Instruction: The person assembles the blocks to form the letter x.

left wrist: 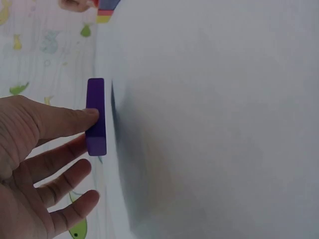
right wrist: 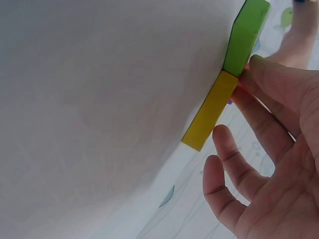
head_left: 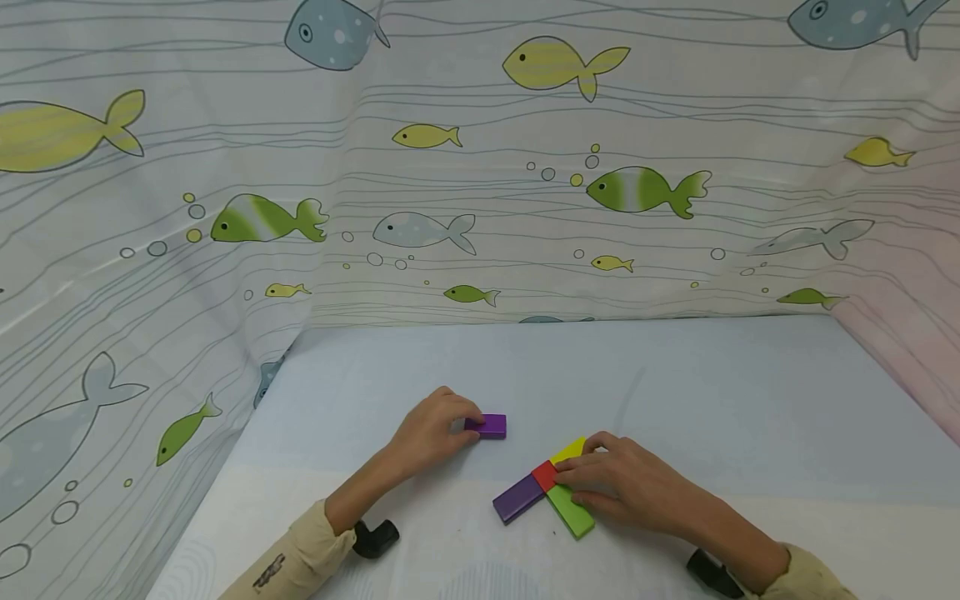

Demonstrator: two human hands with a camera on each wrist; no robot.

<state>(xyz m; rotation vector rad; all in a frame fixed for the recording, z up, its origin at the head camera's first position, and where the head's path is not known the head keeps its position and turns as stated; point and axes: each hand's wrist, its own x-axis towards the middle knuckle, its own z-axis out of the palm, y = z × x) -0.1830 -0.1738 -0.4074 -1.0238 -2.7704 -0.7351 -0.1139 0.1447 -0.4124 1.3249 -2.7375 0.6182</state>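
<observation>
My left hand pinches a purple block between thumb and forefinger, the other fingers spread apart. In the left wrist view a narrow gap with shadow shows between this purple block and the white surface. To the right, a small red block has a dark purple block, a yellow block and a green block set around it like arms. My right hand rests fingertips on the red block, its thumb by the green one. Its fingers hide part of the yellow block.
A pale cloth covers the table. Behind and beside it hangs a curtain printed with fish. Each wrist carries a black camera mount, such as the left one.
</observation>
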